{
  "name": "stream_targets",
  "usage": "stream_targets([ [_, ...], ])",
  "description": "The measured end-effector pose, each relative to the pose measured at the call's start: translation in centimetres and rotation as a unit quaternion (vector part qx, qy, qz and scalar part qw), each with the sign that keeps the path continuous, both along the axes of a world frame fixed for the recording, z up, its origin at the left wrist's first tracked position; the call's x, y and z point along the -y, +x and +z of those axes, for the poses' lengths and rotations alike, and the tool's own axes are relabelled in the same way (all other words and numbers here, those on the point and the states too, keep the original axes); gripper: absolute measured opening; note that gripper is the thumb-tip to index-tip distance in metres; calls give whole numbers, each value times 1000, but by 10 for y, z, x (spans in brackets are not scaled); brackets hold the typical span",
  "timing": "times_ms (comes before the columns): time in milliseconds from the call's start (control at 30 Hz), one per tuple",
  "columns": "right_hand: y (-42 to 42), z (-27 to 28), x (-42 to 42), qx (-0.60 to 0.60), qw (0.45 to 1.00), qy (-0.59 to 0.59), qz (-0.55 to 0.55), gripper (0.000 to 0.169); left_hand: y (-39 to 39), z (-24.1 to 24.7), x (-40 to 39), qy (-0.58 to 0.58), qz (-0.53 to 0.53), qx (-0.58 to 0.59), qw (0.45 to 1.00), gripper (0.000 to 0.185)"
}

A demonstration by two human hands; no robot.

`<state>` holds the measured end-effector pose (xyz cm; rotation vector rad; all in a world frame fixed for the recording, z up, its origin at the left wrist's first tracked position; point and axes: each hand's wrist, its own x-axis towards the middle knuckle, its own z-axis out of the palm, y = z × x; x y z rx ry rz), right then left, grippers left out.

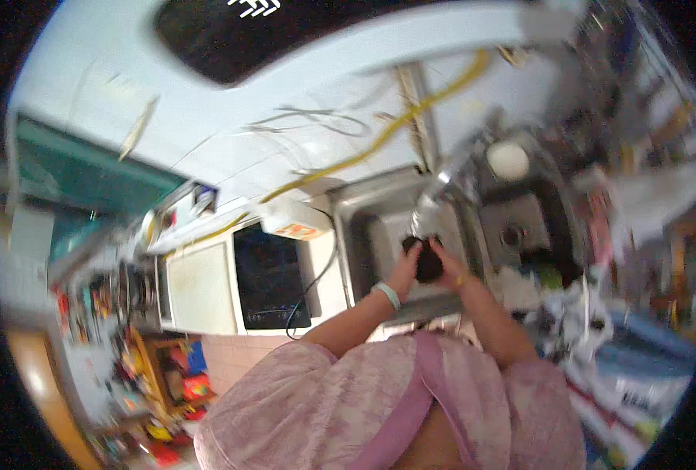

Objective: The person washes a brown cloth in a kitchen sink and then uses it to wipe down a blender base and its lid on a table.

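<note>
Both hands hold a dark, rounded object [428,262] over the left basin of a stainless steel sink [377,235]; blur hides what it is. My left hand [405,271] grips its left side, with a pale band on the wrist. On the opposite side, my right hand [449,267] closes around it, and a thin yellowish band circles that wrist. A shiny metal faucet [436,191] reaches down from the back of the sink to just above the object.
A second basin [512,217] lies to the right, near a round white item [507,161]. Left of the sink are a black cooktop [271,276] and a white box [294,220] with a dark cord. A yellow hose [371,147] crosses the wall. Blurred bags [583,317] crowd the right.
</note>
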<state>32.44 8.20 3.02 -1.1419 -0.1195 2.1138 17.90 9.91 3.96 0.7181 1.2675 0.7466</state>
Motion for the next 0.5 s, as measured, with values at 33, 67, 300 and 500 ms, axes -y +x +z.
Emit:
stream_targets([
  [33, -1, 0, 1, -47, 999, 1, 14, 64, 8, 4, 0, 69, -49, -52, 995, 48],
  [67, -6, 25, 3, -45, 998, 1, 41, 59, 7, 10, 4, 135, -72, -109, 982, 55],
  [300, -3, 40, 11, -48, 978, 82, 185, 45, -39, 68, -7, -10, -65, 117, 991, 53],
  [500, -11, 53, 7, -131, 970, 82, 185, 36, -34, 110, -4, 76, -86, 259, 959, 39],
])
